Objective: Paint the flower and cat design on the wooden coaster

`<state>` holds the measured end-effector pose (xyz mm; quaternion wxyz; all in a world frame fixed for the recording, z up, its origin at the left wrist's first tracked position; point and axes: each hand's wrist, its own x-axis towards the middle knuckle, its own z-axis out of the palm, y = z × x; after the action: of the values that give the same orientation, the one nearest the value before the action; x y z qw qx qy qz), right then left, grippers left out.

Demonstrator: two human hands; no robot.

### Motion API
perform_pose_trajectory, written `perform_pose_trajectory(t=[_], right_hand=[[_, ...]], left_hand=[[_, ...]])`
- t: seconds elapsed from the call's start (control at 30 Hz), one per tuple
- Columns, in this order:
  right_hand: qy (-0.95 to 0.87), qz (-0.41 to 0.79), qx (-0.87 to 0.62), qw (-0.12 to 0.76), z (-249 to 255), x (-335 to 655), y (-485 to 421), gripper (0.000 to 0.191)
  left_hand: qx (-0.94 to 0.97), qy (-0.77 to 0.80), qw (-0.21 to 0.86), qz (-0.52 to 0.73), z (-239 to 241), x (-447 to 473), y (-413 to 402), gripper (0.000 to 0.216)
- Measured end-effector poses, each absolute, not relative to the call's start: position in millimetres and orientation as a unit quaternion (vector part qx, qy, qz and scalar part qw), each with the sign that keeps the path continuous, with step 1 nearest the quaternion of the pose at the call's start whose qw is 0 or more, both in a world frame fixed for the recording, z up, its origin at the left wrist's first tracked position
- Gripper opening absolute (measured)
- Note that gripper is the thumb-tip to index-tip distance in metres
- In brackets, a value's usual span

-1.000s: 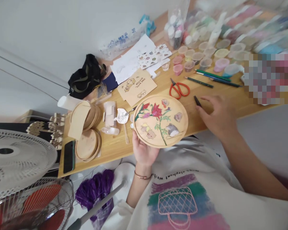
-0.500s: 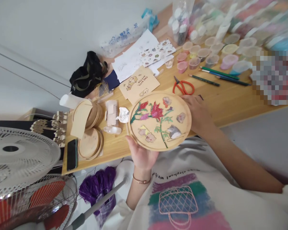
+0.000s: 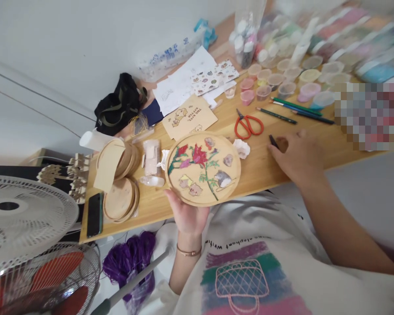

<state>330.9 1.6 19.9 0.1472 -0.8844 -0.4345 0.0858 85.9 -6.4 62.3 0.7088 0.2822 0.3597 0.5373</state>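
Note:
My left hand (image 3: 188,214) supports a round wooden plate (image 3: 184,157) from below, its thumb at the near rim. Red flowers, green stems and several small grey, pink and yellow shapes decorate the plate's face. Right of it, over the table, my right hand (image 3: 302,157) has its fingers curled, with thumb and forefinger at a short dark slim object (image 3: 273,141); the rest of that object is hidden. Red-handled scissors (image 3: 248,127) lie between the hands, farther back. A crumpled white tissue (image 3: 242,149) shows beside the plate's right rim.
Several pencils (image 3: 276,115) and small plastic cups (image 3: 286,89) lie farther back right. Printed cards (image 3: 190,116) and paper sheets (image 3: 174,87) are behind the plate. Stacked wooden discs (image 3: 118,203), a phone (image 3: 95,214) and a fan (image 3: 29,210) are at the left.
My right hand has let go of the plate's right rim and moved right to the dark object on the table. The plate, in my left hand, has shifted left, uncovering the tissue.

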Motion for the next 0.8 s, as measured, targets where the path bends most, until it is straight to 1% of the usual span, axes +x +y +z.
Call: perform_pose_trajectory(t=[0.1, 0.23, 0.3, 0.43, 0.5, 0.57, 0.67, 0.73, 0.8], right_hand=[[-0.438, 0.103, -0.88, 0.152, 23.6, 328.4, 2.2, 0.025], [-0.421, 0.102, -0.871, 0.231, 22.1, 329.0, 1.0, 0.02], [-0.411, 0.1, -0.85, 0.312, 19.1, 331.0, -1.0, 0.018], [-0.361, 0.135, -0.746, 0.543, 20.6, 328.4, -10.7, 0.018], [-0.362, 0.157, -0.693, 0.604, 28.5, 322.3, -18.8, 0.019], [-0.392, 0.155, -0.653, 0.629, 39.6, 314.8, -28.1, 0.018], [-0.433, 0.129, -0.626, 0.636, 56.7, 305.5, -41.9, 0.018], [-0.458, 0.114, -0.637, 0.61, 66.4, 302.0, -49.8, 0.019], [-0.507, 0.089, -0.648, 0.562, 75.1, 300.6, -56.0, 0.019]], left_hand=[[0.28, 0.364, 0.708, 0.536, 63.2, 87.6, -6.3, 0.068], [0.265, 0.365, 0.719, 0.529, 66.1, 89.2, -6.6, 0.072], [0.253, 0.374, 0.723, 0.523, 68.0, 89.8, -7.3, 0.075], [0.25, 0.379, 0.729, 0.512, 71.1, 90.4, -10.1, 0.075], [0.256, 0.378, 0.732, 0.505, 72.2, 90.2, -11.9, 0.076], [0.26, 0.375, 0.736, 0.5, 73.5, 89.7, -13.8, 0.078], [0.268, 0.36, 0.736, 0.508, 78.0, 89.3, -16.8, 0.078], [0.281, 0.351, 0.728, 0.517, 82.6, 89.4, -19.0, 0.074], [0.294, 0.347, 0.719, 0.526, 87.1, 89.8, -21.2, 0.07]])
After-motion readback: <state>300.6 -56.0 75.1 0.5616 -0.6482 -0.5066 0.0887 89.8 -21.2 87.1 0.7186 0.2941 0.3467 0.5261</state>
